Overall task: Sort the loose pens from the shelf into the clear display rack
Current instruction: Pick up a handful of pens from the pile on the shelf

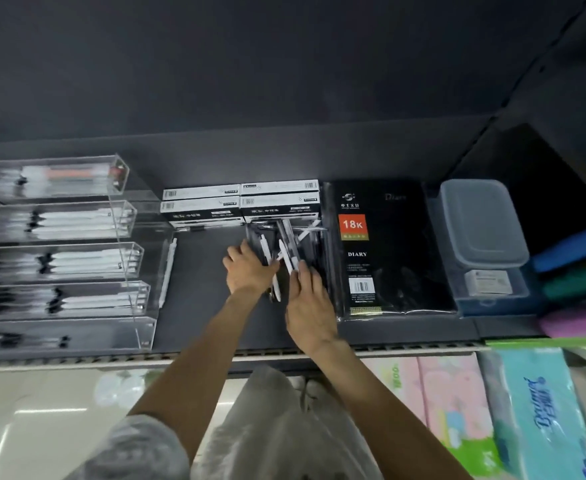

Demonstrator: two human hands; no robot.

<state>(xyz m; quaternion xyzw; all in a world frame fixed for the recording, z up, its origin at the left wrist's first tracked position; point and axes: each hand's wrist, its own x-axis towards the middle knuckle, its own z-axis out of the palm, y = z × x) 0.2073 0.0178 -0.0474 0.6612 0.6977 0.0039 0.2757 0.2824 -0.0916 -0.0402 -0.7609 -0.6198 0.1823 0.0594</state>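
Note:
A heap of loose black and white pens lies on the dark shelf, left of a black diary. My left hand is closed on a bunch of pens at the heap's left side; one white pen tip pokes out below it. My right hand rests on the heap's near right part, fingers pinching a white pen. The clear display rack stands at the left, its several tiers holding pens laid lengthwise. One white pen leans against the rack's right wall.
Black-and-white pen boxes are stacked behind the heap. The black diary lies to the right, then a clear lidded plastic box and coloured folders. Tissue packs sit below the shelf edge.

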